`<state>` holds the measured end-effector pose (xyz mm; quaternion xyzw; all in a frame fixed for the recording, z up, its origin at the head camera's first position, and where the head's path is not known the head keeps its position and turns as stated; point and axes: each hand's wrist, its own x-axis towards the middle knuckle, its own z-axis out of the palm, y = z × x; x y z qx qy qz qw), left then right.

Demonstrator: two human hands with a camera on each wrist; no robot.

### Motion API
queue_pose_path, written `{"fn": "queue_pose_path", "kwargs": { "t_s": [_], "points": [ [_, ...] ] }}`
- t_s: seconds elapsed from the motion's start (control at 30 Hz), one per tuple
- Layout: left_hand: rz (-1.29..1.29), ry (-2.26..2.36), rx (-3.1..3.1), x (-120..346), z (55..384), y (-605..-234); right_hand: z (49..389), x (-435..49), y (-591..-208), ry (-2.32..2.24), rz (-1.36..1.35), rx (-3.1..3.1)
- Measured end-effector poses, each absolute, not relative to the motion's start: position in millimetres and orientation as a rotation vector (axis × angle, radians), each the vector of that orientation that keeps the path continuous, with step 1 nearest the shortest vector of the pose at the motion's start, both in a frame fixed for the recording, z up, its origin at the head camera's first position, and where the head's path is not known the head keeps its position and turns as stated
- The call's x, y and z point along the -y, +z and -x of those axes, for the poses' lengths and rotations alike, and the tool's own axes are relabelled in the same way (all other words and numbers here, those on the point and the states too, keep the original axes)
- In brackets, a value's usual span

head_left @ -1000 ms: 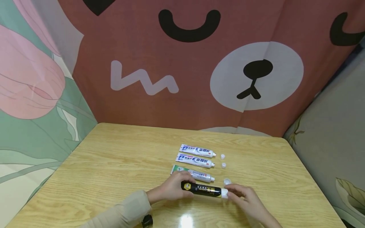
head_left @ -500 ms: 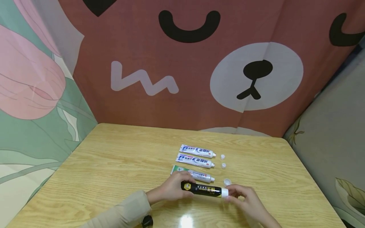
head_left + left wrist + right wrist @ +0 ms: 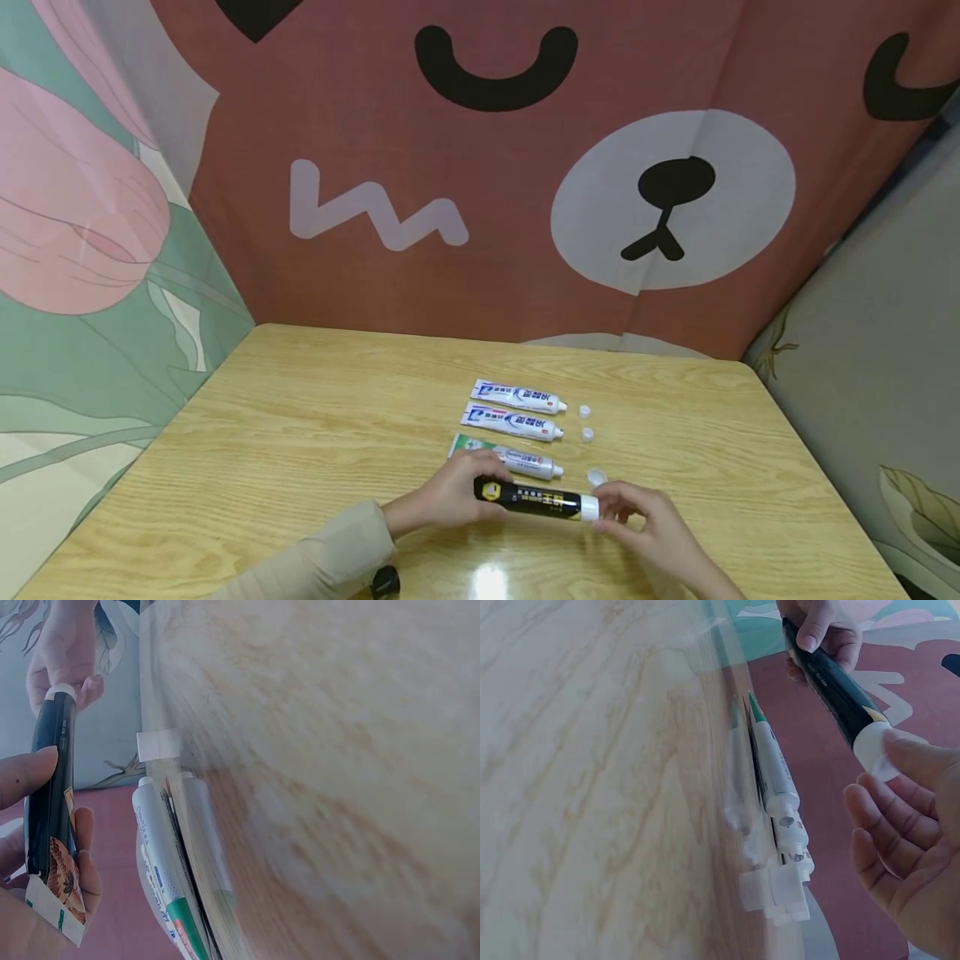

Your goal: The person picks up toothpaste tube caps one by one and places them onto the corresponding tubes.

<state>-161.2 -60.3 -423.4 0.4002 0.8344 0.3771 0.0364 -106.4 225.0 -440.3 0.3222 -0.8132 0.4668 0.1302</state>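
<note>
A black toothpaste tube (image 3: 531, 498) with gold lettering is held above the table, its white cap (image 3: 589, 507) pointing right. My left hand (image 3: 456, 492) grips the tube by its flat tail end. With thumb and fingers, my right hand (image 3: 649, 525) pinches the white cap, which sits on the tube; the right wrist view shows the thumb on the cap (image 3: 877, 752). Just beyond lie a green-and-white tube (image 3: 525, 462) and two white-and-blue tubes (image 3: 517, 396), all uncapped, their nozzles facing right.
Loose white caps (image 3: 596, 477) lie to the right of the nozzles, one beside each lying tube. A small black object (image 3: 386, 581) is near the left sleeve (image 3: 330, 546) at the table's front. A patterned curtain (image 3: 375, 275) hangs behind the wooden table (image 3: 322, 400).
My right fingers have shifted slightly around the white cap. The left hand and the black tube stay almost in place.
</note>
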Motion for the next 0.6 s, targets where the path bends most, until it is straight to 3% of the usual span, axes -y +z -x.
{"fn": "queue_pose_path", "kwargs": {
  "t_s": [0.6],
  "points": [
    [-1.211,1.164,-2.549,62.6,160.6,-421.0,106.9,-222.4,-435.2,1.452,-0.934,2.480]
  ]
}}
